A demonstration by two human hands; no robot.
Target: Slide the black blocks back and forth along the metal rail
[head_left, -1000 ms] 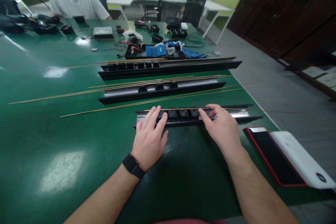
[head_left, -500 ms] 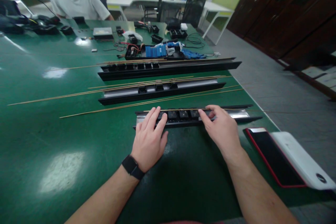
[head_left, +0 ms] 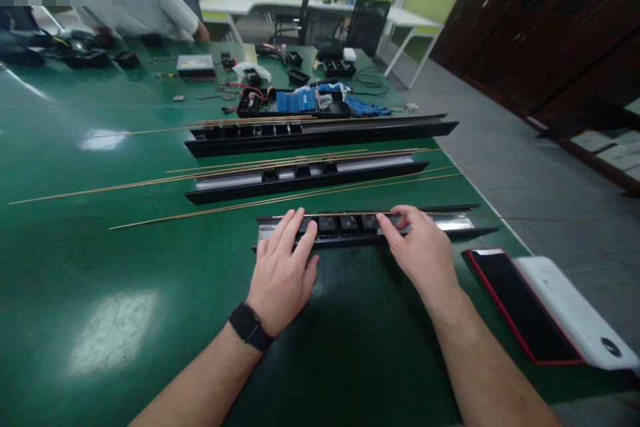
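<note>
Four black blocks [head_left: 349,221], silvery channel [head_left: 453,221] | left fingers [head_left: 286,232] spread | right fingers [head_left: 389,230] pinching golden rod [head_left: 335,215]

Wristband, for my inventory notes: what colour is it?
The wristband is black, clearest in the head view.

Soft glare whitens the worktop [head_left: 200,347] left of the hands [head_left: 353,257]; shadow darkens it between them, and wide-angle distortion stretches the edges.

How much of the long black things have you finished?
Partly done, I think: black blocks already sit in the near channel. The right hand seems to pinch a thin rod along them; the left hand rests there. Perhaps left: the loose rods behind.
</note>
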